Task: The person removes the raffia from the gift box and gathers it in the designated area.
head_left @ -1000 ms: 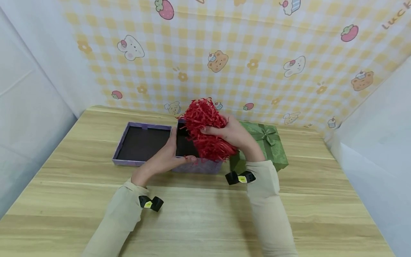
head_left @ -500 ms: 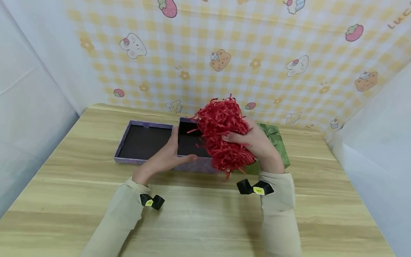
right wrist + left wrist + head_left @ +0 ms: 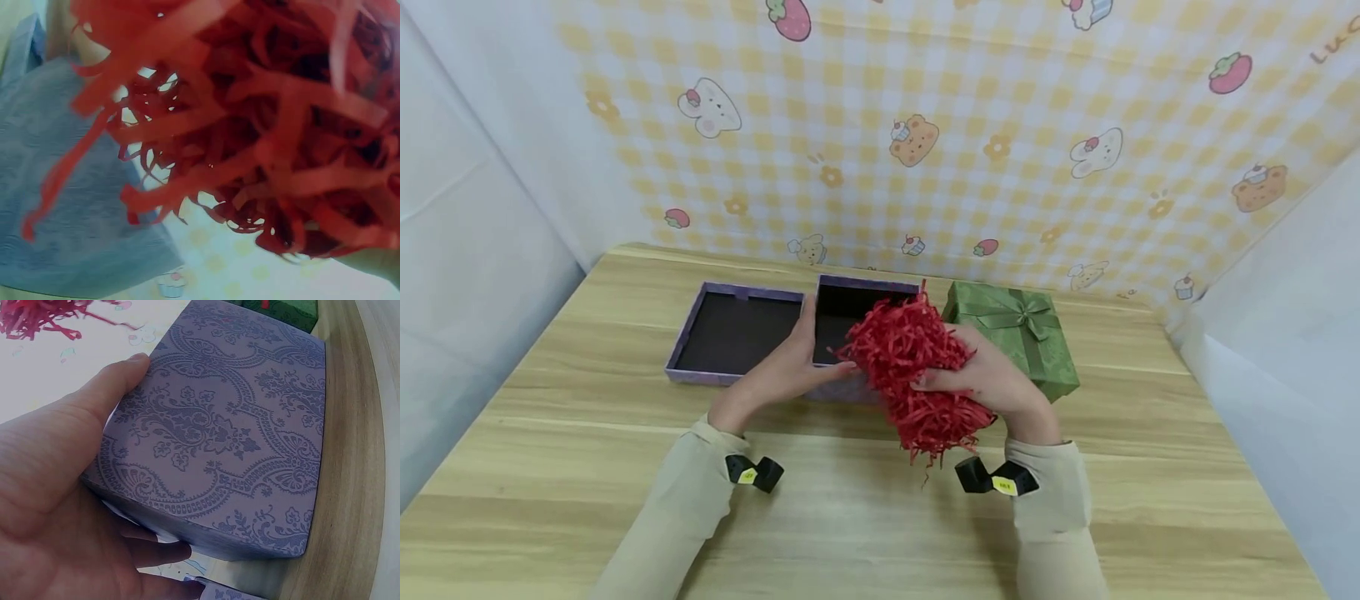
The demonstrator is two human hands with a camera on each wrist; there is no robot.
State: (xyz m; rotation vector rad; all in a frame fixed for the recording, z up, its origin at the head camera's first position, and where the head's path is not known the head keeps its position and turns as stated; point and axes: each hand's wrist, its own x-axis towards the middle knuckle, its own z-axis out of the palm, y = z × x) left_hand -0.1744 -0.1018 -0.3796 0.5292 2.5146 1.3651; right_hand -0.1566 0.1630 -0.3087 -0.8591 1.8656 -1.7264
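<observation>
A bundle of red shredded paper [image 3: 904,346] is gripped in my right hand [image 3: 988,375], thumb across its middle and loose strips hanging down. The bundle is over the front right of a purple box [image 3: 865,282], covering part of its rim. My left hand [image 3: 775,362] holds the box at its left front corner, fingers along the left side and thumb at the front. In the left wrist view the thumb lies at the rim of the patterned purple box [image 3: 212,425]. The dark inside of the box is visible. Red strips [image 3: 250,137] fill most of the right wrist view.
A shallow purple lid [image 3: 737,333] with a black inside lies left of the box. To the right stands a green gift box [image 3: 1000,308] with a bow. All rest on a wooden table [image 3: 850,517] before a checked yellow cloth [image 3: 850,125].
My right hand moved right with the red shredded paper, away from over the box, then came down toward the front. The green box shows more now. My left hand stays on the purple box.
</observation>
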